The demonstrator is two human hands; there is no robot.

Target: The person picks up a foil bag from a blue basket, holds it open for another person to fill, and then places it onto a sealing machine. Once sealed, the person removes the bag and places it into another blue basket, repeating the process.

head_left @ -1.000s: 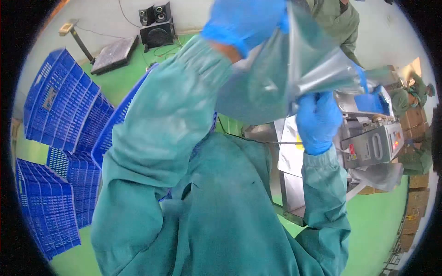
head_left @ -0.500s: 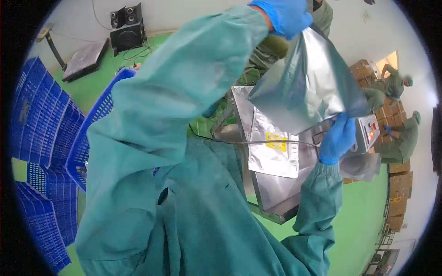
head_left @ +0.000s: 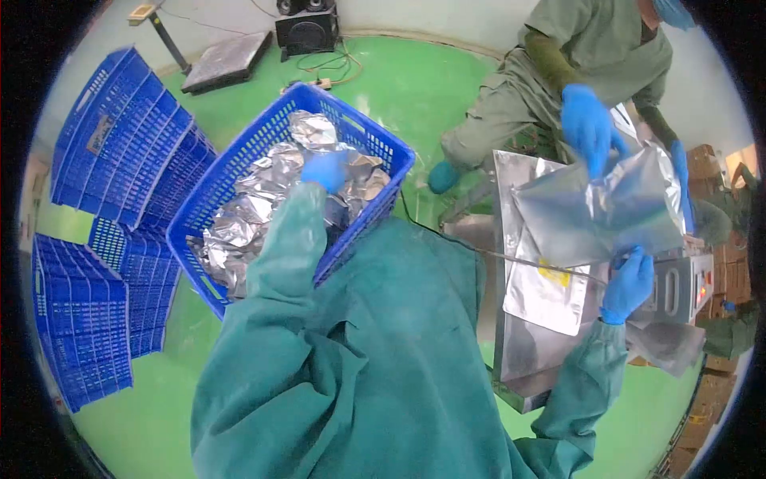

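Over a blue basket [head_left: 188, 254] full of crumpled silver pouches [head_left: 239, 219], my left hand [head_left: 325, 170] in a blue glove touches or hovers at the pouches; its fingers are blurred. At the right, my right hand [head_left: 628, 285] pinches the lower edge of a large silver bag [head_left: 558, 215]. A co-worker's gloved hand [head_left: 589, 128] is at the top of that bag, and the other hand [head_left: 681, 180] is at its right side. Beneath the bag, a flat silver pouch with a yellow label [head_left: 542, 299] lies on the metal table [head_left: 531, 351].
Stacked blue baskets [head_left: 128, 160] stand at the left. A platform scale [head_left: 227, 62] and a black speaker [head_left: 307, 33] are behind. A cable [head_left: 479, 249] crosses to the table. A machine [head_left: 678, 287] stands at the right, with cartons [head_left: 706, 407] beyond.
My left hand has let go of the large bag's top and moved left over the basket. My right hand stays on the bag. The co-worker's hands are now at the bag. The view has shifted left.
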